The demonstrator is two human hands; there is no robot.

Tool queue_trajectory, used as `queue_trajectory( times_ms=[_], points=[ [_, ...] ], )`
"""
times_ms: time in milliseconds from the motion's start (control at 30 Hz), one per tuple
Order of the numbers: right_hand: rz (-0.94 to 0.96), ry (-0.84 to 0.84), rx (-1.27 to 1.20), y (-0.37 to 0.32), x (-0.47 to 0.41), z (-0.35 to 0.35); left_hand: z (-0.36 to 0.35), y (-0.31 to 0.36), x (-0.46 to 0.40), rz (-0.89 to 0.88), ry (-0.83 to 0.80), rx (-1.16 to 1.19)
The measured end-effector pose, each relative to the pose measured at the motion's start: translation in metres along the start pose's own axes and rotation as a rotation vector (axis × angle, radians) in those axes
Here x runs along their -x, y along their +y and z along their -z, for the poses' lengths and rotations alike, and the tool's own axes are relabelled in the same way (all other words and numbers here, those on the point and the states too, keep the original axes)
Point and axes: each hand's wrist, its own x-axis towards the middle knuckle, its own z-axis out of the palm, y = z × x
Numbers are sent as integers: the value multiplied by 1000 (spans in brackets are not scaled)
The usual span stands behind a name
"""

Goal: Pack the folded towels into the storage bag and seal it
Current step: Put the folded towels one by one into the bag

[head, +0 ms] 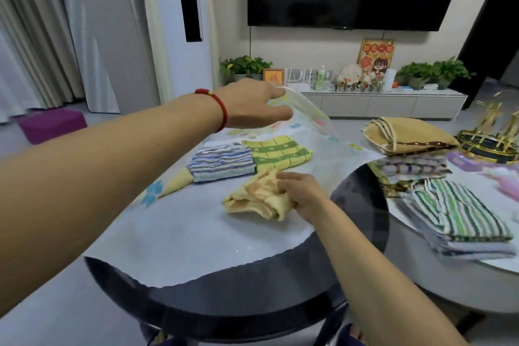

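the left hand (254, 104) fingertips are hidden behind the storage bag (309, 118) flap. 1 striped towel (460, 216) is blurred and cut by the right edge.

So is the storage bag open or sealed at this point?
Open. The left hand lifts the storage bag's top layer off the lower one, leaving a gap where the striped towel and green-yellow towel lie.

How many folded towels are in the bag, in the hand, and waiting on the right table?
In the storage bag: 2, the blue striped towel and the green checked towel.
In the right hand: 1, the yellow towel.
Waiting pile: at least 4; brown towel on top, green striped towel nearest.
Total: at least 7.
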Motion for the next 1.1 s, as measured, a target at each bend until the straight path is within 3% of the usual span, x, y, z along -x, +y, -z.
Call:
queue_trajectory(
  times_ms=[167,267,333,467,533,633,700,800,867,967,1033,1100],
  points=[
    [267,-62,-353,-49,-42,-22,4,-8,-2,-25,30,45],
    [298,-93,-714,-76,-80,-32,10,-9,-1,-23,43,71],
    [240,-73,-824,-71,-103,-29,14,-10,0,-17,55,90],
    [56,121,-366,-26,-123,-24,15,-11,3,-36,74,61],
    [126,224,-172,-14,-123,-20,12,-9,4,-38,75,50],
    [186,225,72,-17,-94,-11,3,-5,6,-39,78,34],
    [257,164,235,-21,-61,3,-5,0,7,-36,55,1],
    [435,-101,390,-23,-1,39,-16,5,9,-42,21,-62],
    [448,-281,435,-26,36,80,-23,9,12,-33,2,-83],
    [388,-404,399,-24,71,161,-33,16,16,-32,-15,-91],
    [301,-305,312,-14,78,213,-38,23,14,-35,-41,-87],
    [244,9,427,2,67,259,-41,31,10,-40,-53,-98]
  ],
)
